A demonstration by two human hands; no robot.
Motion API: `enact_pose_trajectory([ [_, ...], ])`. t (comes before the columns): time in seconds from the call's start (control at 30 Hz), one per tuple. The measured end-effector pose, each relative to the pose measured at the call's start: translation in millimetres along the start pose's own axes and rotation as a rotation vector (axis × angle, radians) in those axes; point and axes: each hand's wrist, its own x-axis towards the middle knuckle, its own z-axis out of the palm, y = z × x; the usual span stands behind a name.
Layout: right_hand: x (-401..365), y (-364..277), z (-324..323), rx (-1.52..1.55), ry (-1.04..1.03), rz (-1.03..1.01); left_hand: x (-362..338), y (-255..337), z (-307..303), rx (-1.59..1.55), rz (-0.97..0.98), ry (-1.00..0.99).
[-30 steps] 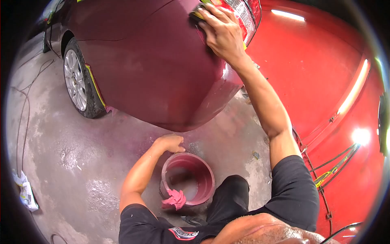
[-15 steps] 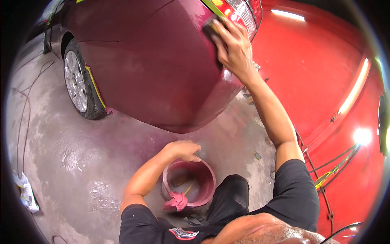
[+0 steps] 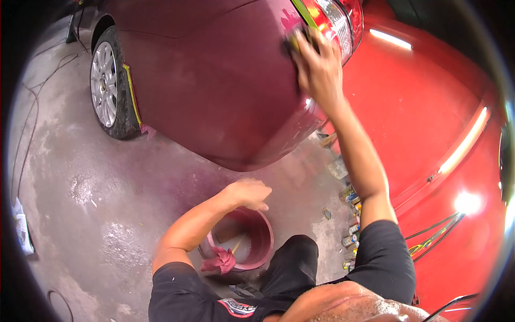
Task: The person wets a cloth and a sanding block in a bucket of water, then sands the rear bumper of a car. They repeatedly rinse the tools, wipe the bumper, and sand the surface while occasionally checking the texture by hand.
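My right hand point(image 3: 322, 70) is up at the car's rear corner, fingers closed over a dark sanding block point(image 3: 292, 44) with a yellowish part. The block rests against the maroon bumper point(image 3: 214, 102), just below the tail light point(image 3: 337, 24) and its strip of green tape point(image 3: 304, 12). Most of the block is hidden under my fingers. My left hand point(image 3: 248, 194) hangs loosely bent above the bucket, thumb apart from the fingers, with nothing visible in it. Below it stands a pink bucket point(image 3: 266, 244) with cloudy water, and a pink cloth point(image 3: 220, 260) drapes over its rim.
A red car panel point(image 3: 413, 102) fills the right side. Several cans and bottles point(image 3: 351, 236) stand on the floor along it. A bright lamp point(image 3: 468, 203) with cables shines there. At left are the wheel point(image 3: 104, 83), a loose cable point(image 3: 35, 102) and a white packet point(image 3: 22, 228).
The view has shifted, with the car and bucket slightly displaced in it. My right hand stays by the tail light with the sanding block, smeared by motion. My left hand remains above the bucket.
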Motion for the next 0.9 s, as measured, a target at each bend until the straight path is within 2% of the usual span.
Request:
enact_pose_trajectory([
  [0.07,-67.8,-22.8,-22.8,0.098,-0.060,0.066,-10.3,5.2,-7.6,-0.032,0.058,0.002],
  [0.1,-73.7,-38.0,-30.9,0.086,-0.094,0.126,-14.7,9.6,-11.0,-0.073,0.117,-0.007],
  [0.17,-49.3,-27.3,-20.1,0.041,-0.070,0.023,-25.9,11.0,-22.8,-0.129,0.097,-0.001],
  [0.23,19.8,-13.2,10.3,-0.046,-0.011,-0.039,-18.6,10.3,-22.9,-0.196,0.085,0.005],
  [0.3,69.3,-6.9,36.6,-0.130,-0.011,-0.022,-8.4,8.5,-17.1,-0.044,0.016,0.011],
  [0.37,60.5,-7.7,30.8,-0.156,0.024,-0.055,-12.0,13.7,-22.2,-0.049,0.030,0.035],
  [0.47,-0.3,-26.0,6.2,-0.107,-0.005,-0.018,-23.4,17.3,-24.5,-0.058,0.089,0.023],
  [0.53,24.2,-20.1,14.8,-0.137,0.014,-0.028,-26.8,15.8,-19.6,-0.074,0.120,-0.017],
  [0.63,88.2,-4.6,49.8,-0.244,0.056,0.008,-26.7,10.7,-12.2,-0.107,0.135,0.033],
  [0.73,63.5,-14.1,30.9,-0.216,0.014,0.025,-29.0,12.6,-21.2,-0.057,0.061,0.003],
  [0.8,40.6,-16.7,21.0,-0.200,0.019,-0.011,-36.1,9.4,-24.3,-0.079,0.110,0.021],
  [0.9,87.5,-1.7,43.7,-0.188,0.028,-0.013,-36.4,10.3,-25.7,-0.155,0.140,0.020],
])
